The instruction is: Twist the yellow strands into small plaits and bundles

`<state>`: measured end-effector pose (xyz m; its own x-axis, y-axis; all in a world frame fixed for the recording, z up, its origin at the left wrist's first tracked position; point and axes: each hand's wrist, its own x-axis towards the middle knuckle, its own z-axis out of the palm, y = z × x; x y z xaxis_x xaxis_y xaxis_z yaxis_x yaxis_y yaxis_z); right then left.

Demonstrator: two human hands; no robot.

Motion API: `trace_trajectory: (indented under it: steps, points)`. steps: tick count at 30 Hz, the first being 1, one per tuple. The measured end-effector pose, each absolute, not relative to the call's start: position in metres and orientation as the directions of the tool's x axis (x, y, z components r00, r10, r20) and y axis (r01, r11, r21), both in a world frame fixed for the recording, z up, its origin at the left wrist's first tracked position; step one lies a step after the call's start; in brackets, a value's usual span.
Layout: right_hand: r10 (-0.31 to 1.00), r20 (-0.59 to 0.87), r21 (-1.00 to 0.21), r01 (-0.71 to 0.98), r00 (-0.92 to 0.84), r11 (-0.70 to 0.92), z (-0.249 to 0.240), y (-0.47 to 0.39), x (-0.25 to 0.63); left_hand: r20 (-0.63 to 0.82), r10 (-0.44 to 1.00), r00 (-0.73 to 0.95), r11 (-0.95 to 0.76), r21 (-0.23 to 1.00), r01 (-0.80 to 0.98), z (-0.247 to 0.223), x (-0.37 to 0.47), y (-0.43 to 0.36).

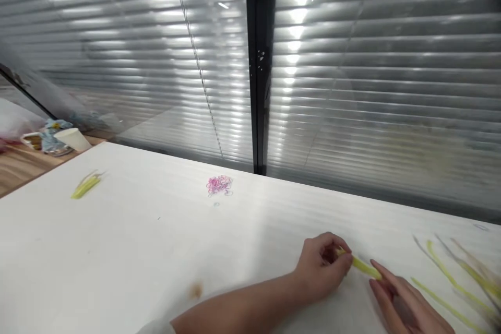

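A short yellow-green strip (pixel 365 267) is stretched between my two hands, low and right of centre over the white table. My left hand (pixel 321 267) pinches its left end between thumb and fingertips. The strip's right end sits between the thumb and fingers of my right hand (pixel 405 300), which is partly cut off by the lower edge. To the right of my right hand, several long yellow-green and greyish strands (pixel 448 270) lie loosely on the table, somewhat blurred.
On the white table (pixel 129 240) are a yellow-green bundle (pixel 86 186) at far left, a pink-purple tangle (pixel 219 183) near the back and a blurred tan spot (pixel 195 289). A paper cup (pixel 74 139) is on a wooden surface. Blinds (pixel 371 88) stand behind glass.
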<state>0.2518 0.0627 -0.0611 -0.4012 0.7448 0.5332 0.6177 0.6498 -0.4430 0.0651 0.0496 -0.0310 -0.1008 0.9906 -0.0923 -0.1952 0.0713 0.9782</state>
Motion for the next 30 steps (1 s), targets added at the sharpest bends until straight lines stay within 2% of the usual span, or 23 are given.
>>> trace_trajectory:
  steps: [5,9,11,16,23,30]
  points:
    - [0.788,0.527,-0.487,0.647,-0.319,0.587,-0.052,0.060,0.241,-0.048,0.995,-0.083,0.026,0.968,-0.248,-0.033,0.064,0.052]
    - [0.745,0.587,-0.453,0.634,-0.316,0.626,-0.046,0.063,0.233,0.022,0.999,-0.024,-0.025,0.986,-0.164,-0.029,0.062,0.051]
    - [0.755,0.573,-0.442,0.655,-0.320,0.613,-0.044,0.067,0.234,0.051,0.998,0.021,-0.049,0.994,-0.099,-0.029,0.061,0.051]
    - [0.796,0.535,-0.519,0.634,-0.282,0.573,-0.046,0.075,0.238,0.091,0.994,0.064,-0.092,0.996,0.005,-0.034,0.063,0.052]
    - [0.800,0.551,-0.577,0.583,-0.238,0.572,-0.050,0.079,0.237,0.095,0.995,-0.001,-0.095,0.990,-0.101,-0.035,0.066,0.059]
    - [0.791,0.566,-0.582,0.568,-0.231,0.582,-0.047,0.075,0.239,0.112,0.994,0.017,-0.108,0.981,-0.163,-0.034,0.061,0.057]
